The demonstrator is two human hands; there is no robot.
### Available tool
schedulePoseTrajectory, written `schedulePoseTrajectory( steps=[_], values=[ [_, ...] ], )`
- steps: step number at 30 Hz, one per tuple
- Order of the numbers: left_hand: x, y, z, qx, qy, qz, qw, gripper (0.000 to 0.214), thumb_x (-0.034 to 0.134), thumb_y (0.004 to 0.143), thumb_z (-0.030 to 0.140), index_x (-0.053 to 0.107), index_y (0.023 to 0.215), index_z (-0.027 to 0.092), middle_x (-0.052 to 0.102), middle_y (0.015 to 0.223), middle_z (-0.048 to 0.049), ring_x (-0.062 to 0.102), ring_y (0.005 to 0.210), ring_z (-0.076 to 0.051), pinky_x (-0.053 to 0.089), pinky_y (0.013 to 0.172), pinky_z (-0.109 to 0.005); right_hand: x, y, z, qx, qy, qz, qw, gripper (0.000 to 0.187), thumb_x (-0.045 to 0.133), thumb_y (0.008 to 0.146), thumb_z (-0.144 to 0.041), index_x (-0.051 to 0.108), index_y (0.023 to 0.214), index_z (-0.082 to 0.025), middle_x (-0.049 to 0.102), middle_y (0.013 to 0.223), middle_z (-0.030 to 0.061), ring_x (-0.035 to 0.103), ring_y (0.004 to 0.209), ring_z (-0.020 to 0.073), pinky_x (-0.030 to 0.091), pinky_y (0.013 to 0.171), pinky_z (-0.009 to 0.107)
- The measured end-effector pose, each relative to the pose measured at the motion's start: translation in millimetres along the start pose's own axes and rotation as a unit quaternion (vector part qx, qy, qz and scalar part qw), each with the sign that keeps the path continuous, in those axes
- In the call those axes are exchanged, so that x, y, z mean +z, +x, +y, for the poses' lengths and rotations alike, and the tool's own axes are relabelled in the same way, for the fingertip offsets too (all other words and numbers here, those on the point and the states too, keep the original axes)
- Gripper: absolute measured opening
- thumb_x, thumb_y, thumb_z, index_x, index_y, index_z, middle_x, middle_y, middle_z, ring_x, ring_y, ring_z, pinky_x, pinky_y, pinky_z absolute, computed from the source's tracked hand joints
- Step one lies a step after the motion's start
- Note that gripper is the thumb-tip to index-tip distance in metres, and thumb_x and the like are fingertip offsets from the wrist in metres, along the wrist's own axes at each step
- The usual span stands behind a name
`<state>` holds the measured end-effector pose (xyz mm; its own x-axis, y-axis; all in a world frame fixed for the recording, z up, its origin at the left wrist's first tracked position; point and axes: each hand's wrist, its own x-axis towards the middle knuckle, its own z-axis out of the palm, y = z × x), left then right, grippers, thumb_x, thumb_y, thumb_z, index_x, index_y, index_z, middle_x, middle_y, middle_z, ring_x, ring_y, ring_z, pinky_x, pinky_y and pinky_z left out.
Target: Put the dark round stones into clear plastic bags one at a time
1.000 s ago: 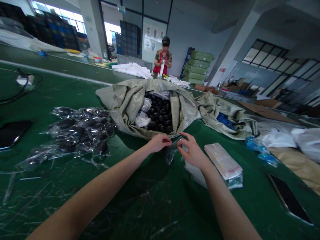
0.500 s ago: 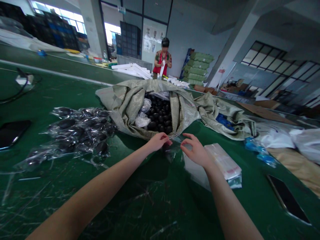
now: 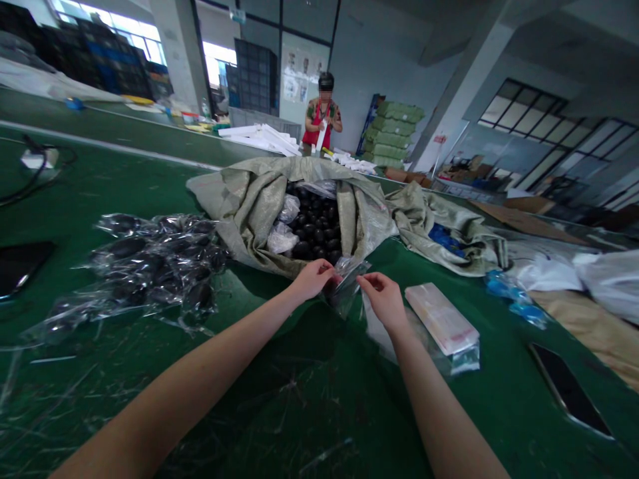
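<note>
My left hand [image 3: 312,277] and my right hand [image 3: 382,299] both pinch a small clear plastic bag [image 3: 345,286] between them, just in front of an open grey woven sack [image 3: 249,203] full of black oval pieces [image 3: 318,229]. The bag hangs over the green table [image 3: 309,399]; something dark shows inside it, unclear what. Left of my arm lies a heap of bagged black pieces [image 3: 160,263]. A stack of flat clear bags [image 3: 442,319] sits right beside my right hand.
A second crumpled sack [image 3: 444,233] lies to the right, with blue wrappers [image 3: 512,296] and white bags [image 3: 606,276] beyond. Dark phones lie at the left edge [image 3: 17,266] and the lower right [image 3: 569,389]. A person [image 3: 322,120] stands at the far end.
My right hand has closed from spread fingers to a pinch on the bag's edge, and both hands have lifted the bag slightly toward the sack.
</note>
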<state>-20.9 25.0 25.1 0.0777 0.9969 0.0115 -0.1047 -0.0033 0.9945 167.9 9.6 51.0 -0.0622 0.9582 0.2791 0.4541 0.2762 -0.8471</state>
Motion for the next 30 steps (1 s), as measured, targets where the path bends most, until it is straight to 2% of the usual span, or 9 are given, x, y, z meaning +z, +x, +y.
schedulePoseTrajectory(
  steps=[5,9,12,18,24,28,30],
  values=[
    [-1.1,0.2,1.2,-0.016,-0.039,0.034,0.999,0.009,0.053,0.087,0.017,0.054,0.078,0.017,0.073,0.077,-0.0048,0.069,0.075,-0.017,0.053,0.073,-0.031,11.6,2.2,13.7,0.027,0.127,0.048,0.990,0.024,0.068,0.072,-0.044,0.064,0.073,-0.020,0.065,0.069,0.0012,0.060,0.066,0.0173,0.048,0.064,0.030],
    [-0.2,0.8,0.3,-0.025,-0.044,0.037,0.998,0.009,0.053,0.087,0.018,0.054,0.079,0.017,0.074,0.079,-0.0061,0.069,0.075,-0.017,0.054,0.071,-0.032,21.2,2.2,19.9,0.089,0.229,0.069,0.967,0.022,0.066,0.071,-0.042,0.060,0.074,-0.021,0.068,0.076,0.0032,0.064,0.070,0.0184,0.051,0.063,0.031],
    [1.6,0.7,0.1,-0.027,-0.042,0.040,0.998,0.008,0.052,0.088,0.017,0.055,0.080,0.016,0.074,0.078,-0.0063,0.069,0.074,-0.017,0.054,0.072,-0.032,25.2,2.9,19.8,0.102,0.268,0.095,0.953,0.026,0.070,0.068,-0.042,0.061,0.078,-0.020,0.069,0.079,0.0036,0.065,0.071,0.0181,0.052,0.063,0.030],
    [-0.9,-1.2,3.7,-0.070,-0.025,0.035,0.997,0.006,0.053,0.084,0.014,0.055,0.079,0.016,0.074,0.078,-0.0071,0.069,0.072,-0.017,0.055,0.070,-0.031,27.8,4.8,30.2,0.067,0.278,0.127,0.950,0.027,0.071,0.071,-0.043,0.065,0.081,-0.019,0.067,0.074,0.0012,0.064,0.069,0.0160,0.053,0.070,0.032],
    [-8.3,2.5,1.6,-0.146,0.040,0.044,0.988,0.004,0.057,0.077,0.013,0.054,0.075,0.016,0.073,0.076,-0.0080,0.069,0.071,-0.017,0.053,0.062,-0.026,33.1,-1.0,35.5,0.099,0.257,0.085,0.958,0.032,0.072,0.069,-0.047,0.068,0.082,-0.019,0.071,0.077,0.0040,0.067,0.073,0.0200,0.056,0.071,0.035],
    [-16.9,5.9,1.7,-0.156,0.098,0.048,0.982,0.001,0.057,0.076,0.017,0.057,0.077,0.016,0.072,0.076,-0.0087,0.069,0.072,-0.020,0.053,0.064,-0.030,32.9,-3.3,30.6,0.099,0.238,0.052,0.965,0.031,0.070,0.070,-0.049,0.068,0.081,-0.020,0.072,0.078,0.0049,0.068,0.076,0.0211,0.056,0.074,0.037],
    [-20.7,3.6,6.2,-0.132,0.157,0.066,0.976,0.002,0.060,0.074,0.018,0.059,0.074,0.016,0.070,0.074,-0.0088,0.068,0.076,-0.022,0.053,0.069,-0.032,32.3,-3.5,29.6,0.099,0.238,0.042,0.965,0.030,0.070,0.070,-0.049,0.068,0.080,-0.020,0.072,0.079,0.0049,0.068,0.075,0.0207,0.057,0.075,0.037]
  ],
)
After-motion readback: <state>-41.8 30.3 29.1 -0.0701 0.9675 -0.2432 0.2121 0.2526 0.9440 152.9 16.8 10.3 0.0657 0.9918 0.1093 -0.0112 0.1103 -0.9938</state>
